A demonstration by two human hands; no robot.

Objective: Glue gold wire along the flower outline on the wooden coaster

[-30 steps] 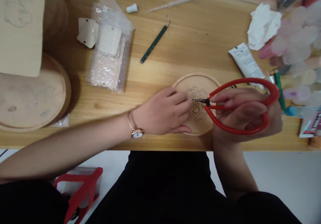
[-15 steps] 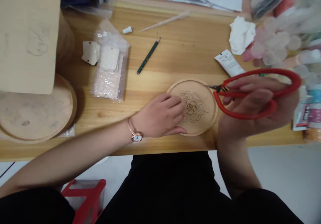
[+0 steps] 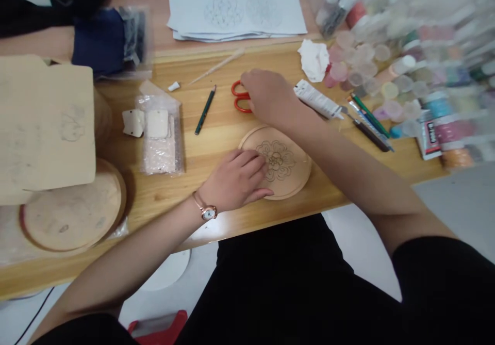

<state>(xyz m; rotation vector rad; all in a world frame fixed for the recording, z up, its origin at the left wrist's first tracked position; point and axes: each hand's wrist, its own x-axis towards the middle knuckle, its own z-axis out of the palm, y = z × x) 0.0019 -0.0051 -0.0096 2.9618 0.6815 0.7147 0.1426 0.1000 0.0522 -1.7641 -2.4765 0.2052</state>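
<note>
A round wooden plate [image 3: 299,182] with a raised rim lies near the table's front edge, a layered flower outline [image 3: 279,160] on its face. Over its left side rests my left hand [image 3: 235,177], fingers curled and thumb stretched toward the rim; the fingertips are partly hidden. Beyond the plate, my right hand [image 3: 266,95] is closed over red-handled scissors [image 3: 242,109], low over the table. Both handle loops show at the left of that hand, while the blades are hidden beneath it. A dark green pencil [image 3: 205,110] lies left of the scissors.
Wrapped blank pieces [image 3: 162,149] and a larger round tray [image 3: 116,190] under a cardboard box [image 3: 46,128] stand left. A white tube [image 3: 317,99], crumpled tissue [image 3: 314,60] and many small jars [image 3: 392,109] crowd the right. Printed sheets [image 3: 235,20] lie at the back.
My right hand has carried the scissors from the plate's right side leftward and away from me, down near the table beyond the plate. The left hand stays on the plate. The view has shifted.
</note>
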